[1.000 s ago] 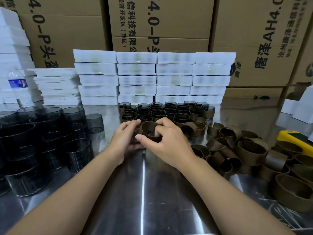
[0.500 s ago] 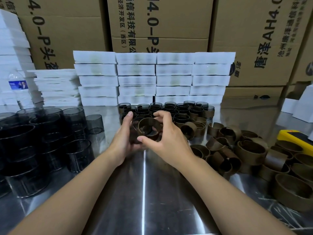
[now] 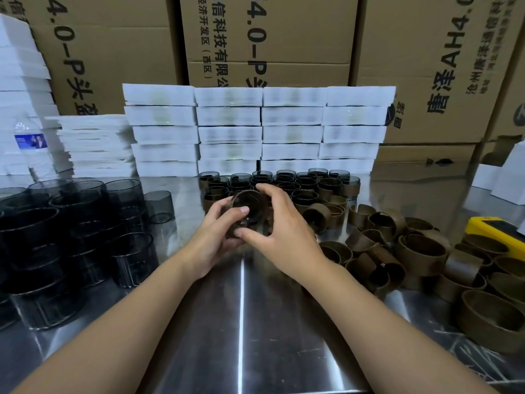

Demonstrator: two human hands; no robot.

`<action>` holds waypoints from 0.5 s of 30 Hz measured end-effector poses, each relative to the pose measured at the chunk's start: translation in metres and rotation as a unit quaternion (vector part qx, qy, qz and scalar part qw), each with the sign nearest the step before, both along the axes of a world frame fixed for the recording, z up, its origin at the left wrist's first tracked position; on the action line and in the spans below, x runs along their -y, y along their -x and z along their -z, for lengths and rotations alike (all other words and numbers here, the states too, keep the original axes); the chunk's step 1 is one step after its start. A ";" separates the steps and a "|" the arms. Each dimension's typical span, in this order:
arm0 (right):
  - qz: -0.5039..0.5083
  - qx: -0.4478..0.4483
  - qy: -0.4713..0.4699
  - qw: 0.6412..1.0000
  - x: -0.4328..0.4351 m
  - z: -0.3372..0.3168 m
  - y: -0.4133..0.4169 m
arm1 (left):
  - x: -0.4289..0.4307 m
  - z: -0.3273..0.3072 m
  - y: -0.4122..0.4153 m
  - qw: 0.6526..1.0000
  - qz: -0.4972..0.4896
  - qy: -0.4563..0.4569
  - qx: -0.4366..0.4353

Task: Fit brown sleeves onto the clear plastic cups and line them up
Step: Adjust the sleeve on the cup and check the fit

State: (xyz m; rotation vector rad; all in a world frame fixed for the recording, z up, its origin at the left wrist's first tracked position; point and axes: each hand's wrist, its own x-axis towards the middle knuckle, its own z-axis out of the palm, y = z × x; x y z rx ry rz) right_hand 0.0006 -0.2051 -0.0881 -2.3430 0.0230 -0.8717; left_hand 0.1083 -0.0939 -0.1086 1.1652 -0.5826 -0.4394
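Head view: stacked cartons (image 3: 113,52) are seen far beyond both hands, printed sideways with "4.0-P", "AH4.0" and Chinese characters including "唐泽". A steel table (image 3: 241,336) lies under the forearms, and white boxes (image 3: 227,135) are stacked beyond the fingertips. Bare clear cups (image 3: 71,223) are massed outboard of the left hand (image 3: 210,240); loose brown sleeves (image 3: 420,251) are heaped outboard of the right hand (image 3: 287,231). Sleeved cups (image 3: 306,183) are lined up just past the knuckles. One cup (image 3: 249,206), tipped with its mouth toward the camera, is clasped between the two hands, fingers curled round its wall; a sleeve seems to be on it, though how far is not shown. The cup is judged light, thin, slick and crushable, so it is best taken by the wall near the base, the card sleeve by its edges. A water bottle (image 3: 29,143), well beyond the left hand, carries a blue label that cannot be read.
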 end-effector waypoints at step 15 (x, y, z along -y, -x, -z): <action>-0.047 -0.050 -0.316 0.946 -0.003 -0.007 -0.009 | -0.002 -0.002 -0.002 0.998 -0.038 0.019 0.044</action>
